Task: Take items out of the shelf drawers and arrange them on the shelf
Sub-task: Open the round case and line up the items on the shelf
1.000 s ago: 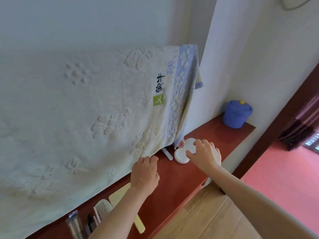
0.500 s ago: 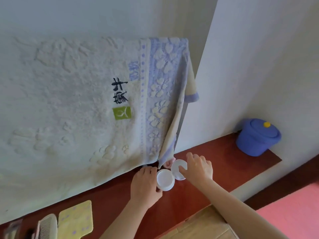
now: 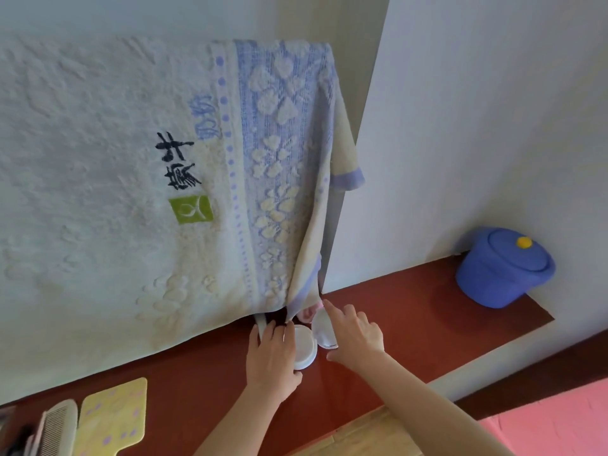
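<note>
**Holding a white jar and lid on the red-brown shelf**

A long red-brown shelf (image 3: 418,311) runs along a white wall (image 3: 477,126), which steps forward at a corner just above the hands. A cream towel (image 3: 98,192) hangs over the left part of the wall. It has a blue flowered band, dark stitched characters and a green label, and its lower edge drops to the back of the shelf. Below the shelf's front edge lie a strip of pale wood flooring (image 3: 371,436) and a pink floor (image 3: 552,426).

Both bare forearms reach up from the bottom of the view and meet near the towel's lower right corner. The left hand (image 3: 271,357) is knuckles up, fingers curled round the left side of a white jar (image 3: 306,347) that sits on the shelf. The right hand (image 3: 357,337) grasps a round white lid (image 3: 322,327), tilted on edge just beside the jar. Its thumb is low and its index finger is stretched out towards a small pink thing (image 3: 309,312) half hidden under the towel's hem; what that is cannot be told. A narrow white strip (image 3: 261,324) pokes out from under the towel, just beside the left hand's fingers.

At the right end of the shelf, well apart from the hands, stands a blue pot (image 3: 503,271) against the wall. Its blue cover is on and topped by a yellow knob (image 3: 523,242), so nothing inside it shows. The jar's contents cannot be made out. At the lower left a yellow paddle-shaped piece (image 3: 112,419) lies flat on the shelf, with a comb (image 3: 57,429) just beside it.
</note>
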The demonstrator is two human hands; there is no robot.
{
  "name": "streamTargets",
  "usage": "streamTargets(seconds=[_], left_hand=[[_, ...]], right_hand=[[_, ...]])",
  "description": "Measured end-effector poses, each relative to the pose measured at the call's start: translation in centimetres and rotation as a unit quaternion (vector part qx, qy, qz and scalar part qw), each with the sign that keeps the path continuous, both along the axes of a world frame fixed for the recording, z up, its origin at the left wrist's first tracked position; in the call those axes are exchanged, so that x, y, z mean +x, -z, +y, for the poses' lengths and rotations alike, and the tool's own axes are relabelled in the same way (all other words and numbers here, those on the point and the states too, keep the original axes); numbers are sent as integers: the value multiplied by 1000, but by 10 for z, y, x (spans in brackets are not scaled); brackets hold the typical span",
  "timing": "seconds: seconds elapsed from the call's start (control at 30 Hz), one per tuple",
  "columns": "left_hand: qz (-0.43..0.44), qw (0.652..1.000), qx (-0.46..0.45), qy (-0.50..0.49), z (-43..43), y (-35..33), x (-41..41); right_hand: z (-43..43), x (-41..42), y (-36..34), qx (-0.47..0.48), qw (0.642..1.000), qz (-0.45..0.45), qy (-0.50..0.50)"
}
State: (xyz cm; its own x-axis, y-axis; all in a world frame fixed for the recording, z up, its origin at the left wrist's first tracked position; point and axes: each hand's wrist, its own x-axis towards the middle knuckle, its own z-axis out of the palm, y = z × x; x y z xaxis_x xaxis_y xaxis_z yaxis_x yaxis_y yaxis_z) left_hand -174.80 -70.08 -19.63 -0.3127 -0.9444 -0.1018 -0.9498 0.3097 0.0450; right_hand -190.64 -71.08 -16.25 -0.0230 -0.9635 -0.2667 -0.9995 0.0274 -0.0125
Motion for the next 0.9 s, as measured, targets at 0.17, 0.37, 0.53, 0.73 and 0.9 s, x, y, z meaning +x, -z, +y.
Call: streamTargets(seconds=[0.17,0.37,0.53,0.73,0.9], left_hand=[[-8,1000,17,-25,2,-2,-6],[-2,997,66,-45,7,0,-9],[30,995,77,-63,10,-1,1],[84,991,15,-101,13,-16,35],[113,981,-42,-156,25,-11,81]], right_hand=[[4,0,10,5,1000,-11,9],[8,4,11,-1,1000,-22,11],[10,11,9,-50,998,-28,8],[9,33,1,-112,992,-34,-51],[11,74,-4,-144,985,-55,-76]])
